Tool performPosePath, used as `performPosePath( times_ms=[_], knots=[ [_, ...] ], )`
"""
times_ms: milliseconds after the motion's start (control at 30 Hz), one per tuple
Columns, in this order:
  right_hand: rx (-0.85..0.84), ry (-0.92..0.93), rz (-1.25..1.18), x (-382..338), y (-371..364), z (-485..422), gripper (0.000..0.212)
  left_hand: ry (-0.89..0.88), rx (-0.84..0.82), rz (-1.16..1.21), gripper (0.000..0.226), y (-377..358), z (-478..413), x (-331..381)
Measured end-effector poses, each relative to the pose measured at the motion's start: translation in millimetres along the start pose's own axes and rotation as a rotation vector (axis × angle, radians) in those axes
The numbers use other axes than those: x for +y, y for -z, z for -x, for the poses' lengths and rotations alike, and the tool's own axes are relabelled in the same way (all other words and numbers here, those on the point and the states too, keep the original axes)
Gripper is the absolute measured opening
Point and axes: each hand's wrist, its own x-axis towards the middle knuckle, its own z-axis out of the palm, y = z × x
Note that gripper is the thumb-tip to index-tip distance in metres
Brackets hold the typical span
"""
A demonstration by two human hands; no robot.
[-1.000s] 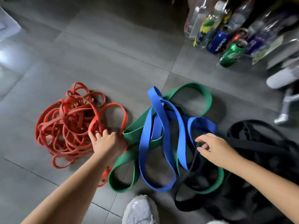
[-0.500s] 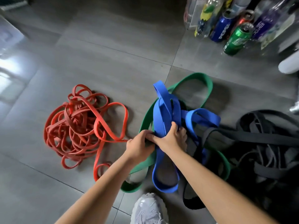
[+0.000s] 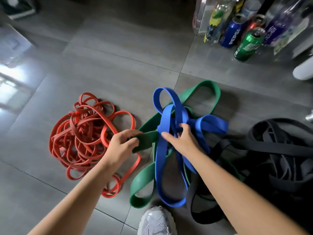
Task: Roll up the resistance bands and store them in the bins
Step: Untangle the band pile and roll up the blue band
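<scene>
White shoe (image 3: 157,221) at bottom edge. Left hand (image 3: 122,145) clenched round the green band (image 3: 145,141). Right hand (image 3: 183,141) grasps the blue bands (image 3: 169,119), fingers (image 3: 182,128) hooked through. Both colours lie tangled on the floor (image 3: 118,65), between red pile (image 3: 84,133) and black pile (image 3: 279,150). Likely step: untangling, no rolling begun. Next move calls for drawing green clear of blue. Cans (image 3: 245,44) beyond. No bin plainly seen.

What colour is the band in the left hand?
A wide green rubber band, seen in head view.
</scene>
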Motion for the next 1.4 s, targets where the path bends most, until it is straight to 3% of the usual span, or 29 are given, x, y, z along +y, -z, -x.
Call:
performPosePath(
  times_ms=[33, 67, 100, 167, 233, 333, 400, 467, 533, 600, 667, 733, 833, 933, 1033, 1167, 1233, 1300, 1333, 1400],
  knots=[
    [-0.046, -0.012, 0.023, -3, -3, 1, 0.089, 0.017, -0.049, 0.068, 0.026, -2, 4, 5],
    [-0.064, -0.017, 0.121, -4, -7, 2, 0.097, 0.024, -0.109, 0.091, 0.027, -8, 9, 8],
    [-0.048, -0.016, 0.239, -2, -9, 2, 0.090, 0.018, -0.165, 0.085, 0.030, -14, 14, 9],
    [0.025, -0.001, 0.381, 7, -7, -1, 0.049, -0.011, -0.201, 0.023, 0.033, -21, 20, 6],
    [0.107, 0.003, 0.323, 16, 2, -2, 0.018, -0.050, -0.144, -0.132, 0.027, -15, 15, -2],
    [0.252, -0.043, 0.149, 19, 8, -3, 0.012, -0.083, -0.114, -0.623, 0.026, 3, 4, -24],
    [0.295, -0.082, 0.147, 14, 5, -6, 0.023, 0.056, -0.230, -1.113, 0.033, 6, 0, -39],
    [0.267, -0.100, 0.241, 11, -2, -5, 0.029, 0.219, -0.310, -1.356, 0.033, -2, -1, -45],
    [0.277, -0.064, 0.402, 13, -4, -3, 0.035, 0.163, -0.232, -1.346, 0.036, -16, -3, -39],
    [0.319, -0.001, 0.626, 23, -3, 0, 0.050, -0.102, -0.154, -1.319, 0.043, -32, -5, -32],
    [0.292, 0.030, 0.740, 36, -2, 1, 0.071, -0.193, -0.225, -1.190, 0.051, -51, -6, -28],
    [0.203, 0.006, 0.731, 43, -6, 0, 0.089, 0.005, -0.391, -1.060, 0.060, -68, -9, -30],
    [0.143, 0.015, 0.789, 46, -18, -3, 0.095, 0.203, -0.531, -1.208, 0.081, -78, -13, -46],
    [0.191, 0.027, 0.734, 49, -19, -4, 0.085, 0.151, -0.450, -1.252, 0.076, -70, -9, -67],
    [0.242, 0.069, 0.360, 60, 1, -1, 0.069, 0.124, -0.307, -1.116, 0.069, -58, -6, -82],
    [0.386, 0.199, -0.122, 65, 47, 8, 0.072, -0.057, -0.101, -1.039, 0.050, -44, 9, -97],
    [0.505, 0.187, -0.152, 68, 79, 9, 0.061, -0.037, 0.036, -0.913, 0.060, -46, 18, -103],
    [0.585, 0.085, -0.079, 76, 107, 7, 0.034, 0.024, 0.092, -0.863, 0.085, -54, 19, -103],
    [0.571, 0.010, -0.003, 80, 114, 7, 0.023, 0.050, 0.082, -0.901, 0.098, -59, 17, -101],
    [0.457, -0.089, 0.152, 86, 113, 6, 0.027, 0.089, 0.079, -0.962, 0.114, -67, 8, -96]
  ],
)
